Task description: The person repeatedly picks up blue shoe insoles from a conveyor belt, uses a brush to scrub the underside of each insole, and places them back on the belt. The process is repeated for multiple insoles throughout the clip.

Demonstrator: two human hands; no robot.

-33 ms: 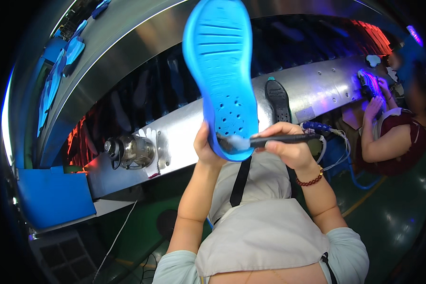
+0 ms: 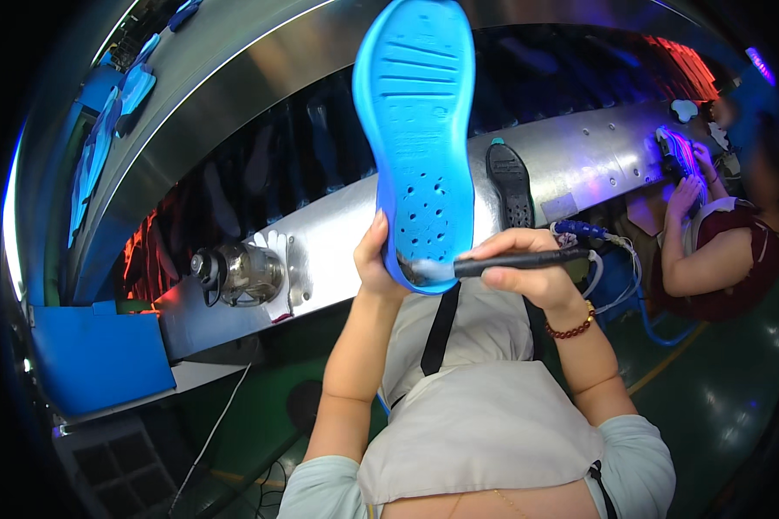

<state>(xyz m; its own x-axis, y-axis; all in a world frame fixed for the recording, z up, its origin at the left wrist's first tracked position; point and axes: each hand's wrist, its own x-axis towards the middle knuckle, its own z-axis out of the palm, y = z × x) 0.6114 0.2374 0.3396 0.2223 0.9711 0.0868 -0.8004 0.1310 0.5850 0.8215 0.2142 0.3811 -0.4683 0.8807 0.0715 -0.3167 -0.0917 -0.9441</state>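
Now the blue shoe sole (image 2: 426,147), upright at upper centre, sits slightly farther right, its lower end clasped by the left hand (image 2: 377,266). The right hand (image 2: 538,284) grasps the brush (image 2: 478,266), whose blurred tip seems nearer that end's edge, suggesting brushing works rimward.

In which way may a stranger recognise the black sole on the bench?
Find the long metal bench. Just right of the blue sole in the left hand, the black sole lies on it. Unlike that neighbour, it is unheld and teal at its far tip.
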